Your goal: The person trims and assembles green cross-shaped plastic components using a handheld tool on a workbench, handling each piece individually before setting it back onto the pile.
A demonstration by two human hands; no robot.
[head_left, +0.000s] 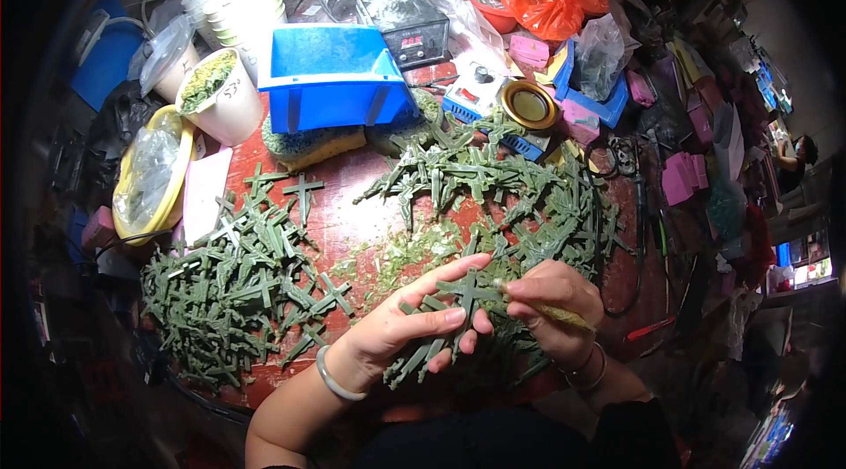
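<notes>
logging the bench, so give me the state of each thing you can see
left hand: closed on a green cross
right hand: pinching a slim yellowish item
loose green crosses: heaped, overlapping
blue bin: open
white tub: open, holding green scraps
white cups: stacked
display box: red readout lit

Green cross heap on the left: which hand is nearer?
Left. The left hand is just right of the heap; the right hand is farther off, beyond the left one.
</notes>
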